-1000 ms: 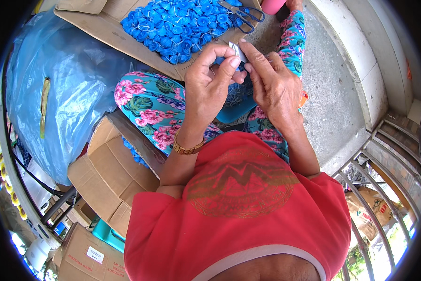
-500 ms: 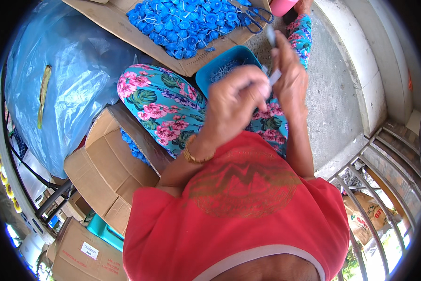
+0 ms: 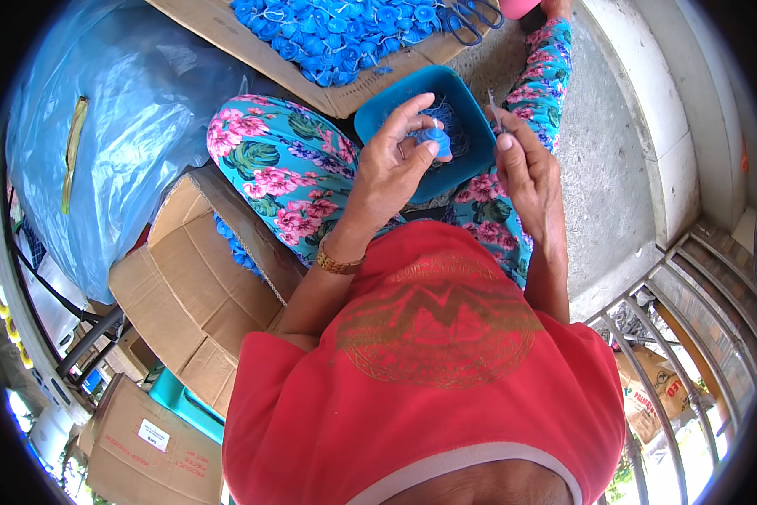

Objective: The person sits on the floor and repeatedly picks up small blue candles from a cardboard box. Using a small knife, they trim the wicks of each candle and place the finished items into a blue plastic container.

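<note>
My left hand [image 3: 387, 168] is closed on a small blue round plastic piece [image 3: 431, 141], pinched between thumb and fingers. To its right, my right hand [image 3: 528, 168] grips a thin, pointed blade-like tool [image 3: 494, 111] that sticks up past the fingertips; its exact kind is hard to make out. Both hands hover over a teal plastic tub [image 3: 482, 151], which stands between my legs and has pale thin strands [image 3: 450, 118] inside. Beyond it, a cardboard box [image 3: 345, 105] holds a heap of similar blue pieces [image 3: 336, 38], some with white string.
Dark-handled scissors [image 3: 465, 21] rest at the box's right edge, near a pink object [image 3: 517, 7]. A big blue plastic bag [image 3: 143, 118] fills the left. An open carton [image 3: 176, 278] with more blue pieces [image 3: 237, 244] sits by my left thigh. Metal railings [image 3: 673, 337] stand at right.
My hands have moved apart, the left one turning so the blue piece shows. My right hand has come lower with the tool. More of the tub's inside is visible.
</note>
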Demonstrator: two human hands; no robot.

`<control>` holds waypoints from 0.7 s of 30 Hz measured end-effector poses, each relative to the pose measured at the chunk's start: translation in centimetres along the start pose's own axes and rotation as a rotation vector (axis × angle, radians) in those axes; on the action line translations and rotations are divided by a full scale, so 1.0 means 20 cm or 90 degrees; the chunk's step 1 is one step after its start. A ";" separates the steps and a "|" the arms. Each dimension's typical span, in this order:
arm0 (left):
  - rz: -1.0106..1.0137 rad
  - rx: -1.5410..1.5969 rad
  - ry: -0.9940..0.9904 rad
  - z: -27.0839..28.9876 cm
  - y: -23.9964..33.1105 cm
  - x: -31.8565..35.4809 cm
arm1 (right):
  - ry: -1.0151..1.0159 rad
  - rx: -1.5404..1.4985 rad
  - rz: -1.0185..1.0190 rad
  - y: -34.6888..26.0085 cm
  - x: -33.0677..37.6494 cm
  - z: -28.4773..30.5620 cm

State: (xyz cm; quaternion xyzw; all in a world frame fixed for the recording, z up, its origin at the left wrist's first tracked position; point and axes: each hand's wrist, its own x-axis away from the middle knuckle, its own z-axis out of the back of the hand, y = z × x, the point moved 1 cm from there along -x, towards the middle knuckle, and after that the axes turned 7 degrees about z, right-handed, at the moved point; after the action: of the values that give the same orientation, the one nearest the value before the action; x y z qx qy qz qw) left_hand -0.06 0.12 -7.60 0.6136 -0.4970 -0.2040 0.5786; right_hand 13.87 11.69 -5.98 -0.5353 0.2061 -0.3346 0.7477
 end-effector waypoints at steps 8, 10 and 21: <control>0.102 0.432 -0.101 -0.04 0.09 0.00 | -0.043 -0.018 0.054 -0.19 0.13 -0.03; 0.112 0.493 -0.115 -0.07 0.12 0.01 | -0.026 -0.008 0.131 -0.20 0.13 -0.05; -0.043 0.145 -0.094 -0.10 0.24 0.07 | 0.033 0.044 0.313 -0.24 0.11 -0.04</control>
State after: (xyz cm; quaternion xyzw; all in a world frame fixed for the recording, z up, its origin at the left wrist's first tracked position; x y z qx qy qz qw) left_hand 0.48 0.66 -2.32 0.6752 -0.5374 -0.2104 0.4594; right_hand 13.60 8.62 -1.61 -0.4342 0.3379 -0.1633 0.8189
